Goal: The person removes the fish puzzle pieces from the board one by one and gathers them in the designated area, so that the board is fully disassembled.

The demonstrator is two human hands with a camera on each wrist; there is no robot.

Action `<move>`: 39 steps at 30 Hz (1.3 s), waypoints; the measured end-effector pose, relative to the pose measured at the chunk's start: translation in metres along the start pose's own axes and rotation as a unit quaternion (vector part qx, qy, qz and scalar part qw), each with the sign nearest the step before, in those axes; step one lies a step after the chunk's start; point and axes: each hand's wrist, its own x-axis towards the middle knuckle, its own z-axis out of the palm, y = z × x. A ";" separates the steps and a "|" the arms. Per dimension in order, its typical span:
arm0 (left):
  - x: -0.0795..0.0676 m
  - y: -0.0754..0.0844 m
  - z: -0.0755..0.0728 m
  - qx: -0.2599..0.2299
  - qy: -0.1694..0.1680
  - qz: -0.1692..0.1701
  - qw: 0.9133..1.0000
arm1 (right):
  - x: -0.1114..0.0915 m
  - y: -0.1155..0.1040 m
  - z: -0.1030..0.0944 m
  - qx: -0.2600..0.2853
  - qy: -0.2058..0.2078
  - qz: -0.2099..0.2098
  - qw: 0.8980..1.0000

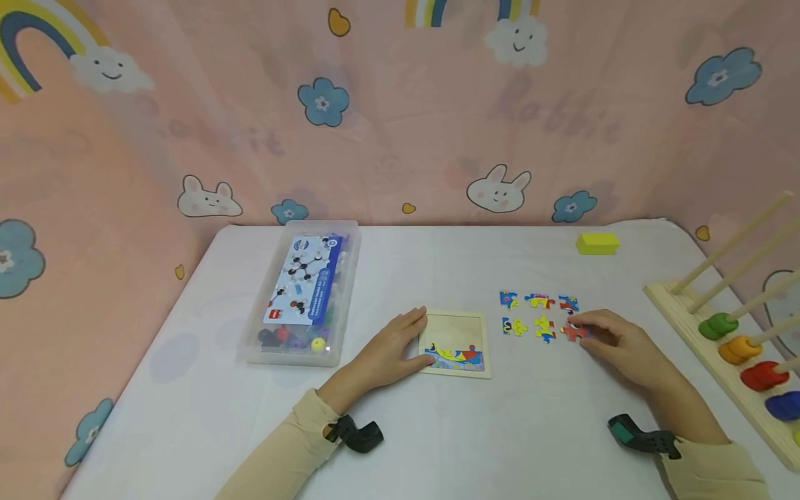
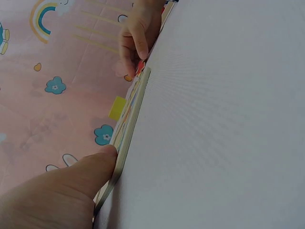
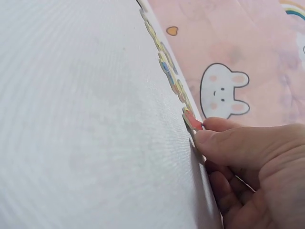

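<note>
On white cloth (image 1: 512,430), red jigsaw pc. (image 1: 574,332) is pinched by R hand (image 1: 628,351); square pale-wood tray (image 1: 453,328) is touched by L hand (image 1: 389,351), thumb/fingers wide.

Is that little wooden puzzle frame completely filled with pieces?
No, the puzzle frame has pieces only along its lower part, with the area above them bare.

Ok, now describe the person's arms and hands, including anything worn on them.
The left hand and right hand are bare, with no gloves. The left sleeve and right sleeve are plain beige. Each wrist wears a curved black device: the left device and the right device, which has a green patch. No cables show.
</note>
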 end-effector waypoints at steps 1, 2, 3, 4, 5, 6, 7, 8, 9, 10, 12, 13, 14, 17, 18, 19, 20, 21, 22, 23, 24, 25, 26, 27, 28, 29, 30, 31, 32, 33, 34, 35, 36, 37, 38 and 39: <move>0.000 0.000 0.000 0.000 0.001 0.001 1.000 | 0.000 0.000 0.001 -0.001 0.001 0.001 1.000; 0.000 0.000 0.000 0.001 0.001 0.002 1.000 | -0.001 -0.001 0.001 -0.004 0.002 0.003 1.000; 0.000 0.000 0.000 0.001 0.002 0.003 1.000 | -0.001 -0.001 0.002 -0.010 0.004 0.004 1.000; 0.000 0.000 0.000 0.001 0.002 0.004 1.000 | -0.001 -0.002 0.002 -0.016 0.005 0.005 1.000; 0.000 0.000 0.000 0.001 0.002 0.004 1.000 | -0.001 -0.002 0.002 -0.023 0.007 0.006 1.000; 0.000 0.000 0.001 0.002 0.002 0.004 1.000 | -0.001 -0.003 0.002 -0.028 0.008 0.008 1.000; 0.000 -0.001 0.001 0.003 0.001 0.004 1.000 | 0.000 -0.003 0.002 -0.031 0.008 0.007 0.999; 0.000 -0.001 0.001 0.004 0.001 0.004 1.000 | 0.000 -0.004 0.002 -0.035 0.009 0.008 0.999; 0.001 -0.001 0.001 0.004 0.001 0.004 1.000 | 0.000 -0.004 0.002 -0.037 0.009 0.009 0.999; 0.000 -0.001 0.001 0.005 0.000 0.005 1.000 | 0.000 -0.004 0.003 -0.038 0.009 0.010 0.999; 0.000 0.000 0.000 0.006 0.001 0.006 1.000 | -0.001 -0.004 0.003 -0.039 0.008 0.011 0.999; 0.000 0.000 0.000 0.006 0.002 0.007 1.000 | -0.001 -0.004 0.003 -0.039 0.008 0.011 0.999; 0.000 0.000 0.000 0.005 0.003 0.008 1.000 | -0.001 -0.004 0.003 -0.042 0.010 0.010 0.999; -0.001 0.000 -0.001 0.004 0.003 0.009 1.000 | -0.001 -0.003 0.004 -0.045 0.014 0.004 0.999; -0.001 0.000 -0.001 0.003 0.003 0.009 1.000 | -0.001 -0.002 0.004 -0.046 0.016 0.002 0.999; -0.001 0.000 -0.001 0.002 0.002 0.008 1.000 | -0.001 -0.002 0.005 -0.048 0.017 0.002 0.999; -0.001 0.000 -0.001 0.002 0.002 0.009 1.000 | -0.001 -0.001 0.005 -0.051 0.018 0.001 0.999; -0.001 0.000 -0.001 0.001 0.002 0.009 1.000 | -0.001 -0.001 0.005 -0.053 0.018 0.001 0.998; -0.001 0.000 -0.001 0.001 0.004 0.010 1.000 | -0.001 -0.001 0.006 -0.055 0.018 0.003 0.998; -0.001 0.000 0.000 0.002 0.005 0.010 1.000 | -0.001 -0.001 0.006 -0.057 0.016 0.004 0.998; -0.001 0.000 0.000 0.003 0.005 0.010 1.000 | -0.001 0.000 0.006 -0.058 0.016 0.005 0.998; -0.001 0.000 0.000 0.003 0.006 0.011 1.000 | -0.001 0.000 0.006 -0.059 0.016 0.007 0.998; 0.000 0.000 0.000 0.005 0.006 0.012 1.000 | -0.002 -0.001 0.006 -0.058 0.017 0.008 0.998; -0.001 0.000 0.000 0.004 0.006 0.012 1.000 | -0.002 -0.001 0.006 -0.057 0.018 0.010 0.998; -0.001 0.000 0.000 0.004 0.005 0.014 1.000 | -0.003 -0.001 0.005 -0.052 0.020 0.011 0.998; -0.001 0.000 0.000 0.005 0.003 0.015 1.000 | -0.003 -0.001 0.005 -0.047 0.024 0.013 0.999; -0.001 0.000 -0.001 0.003 0.002 0.017 1.000 | -0.003 -0.001 0.005 -0.044 0.029 0.015 0.999; -0.001 0.000 -0.002 0.003 -0.001 0.018 1.000 | -0.003 -0.001 0.005 -0.040 0.034 0.018 0.998; -0.002 0.000 -0.002 0.002 -0.005 0.019 1.000 | -0.002 -0.001 0.006 -0.036 0.038 0.020 0.998; -0.002 0.000 -0.003 0.000 -0.009 0.020 1.000 | -0.002 -0.002 0.006 -0.034 0.044 0.020 0.998; -0.002 -0.001 -0.004 0.000 -0.014 0.021 1.000 | -0.002 -0.003 0.006 -0.030 0.049 0.019 0.998; -0.002 -0.001 -0.004 0.000 -0.021 0.023 1.000 | -0.001 -0.004 0.006 -0.028 0.054 0.017 0.998; -0.002 -0.001 -0.005 -0.002 -0.027 0.023 0.999 | 0.000 -0.007 0.006 -0.025 0.056 0.014 0.998; -0.002 -0.001 -0.006 -0.001 -0.034 0.023 0.999 | 0.002 -0.010 0.006 -0.020 0.057 0.009 0.998; -0.002 -0.002 -0.007 -0.001 -0.040 0.024 0.999 | 0.003 -0.013 0.007 -0.015 0.057 0.005 0.998; -0.003 -0.002 -0.007 0.001 -0.045 0.025 0.999 | 0.005 -0.018 0.007 -0.013 0.055 0.003 0.998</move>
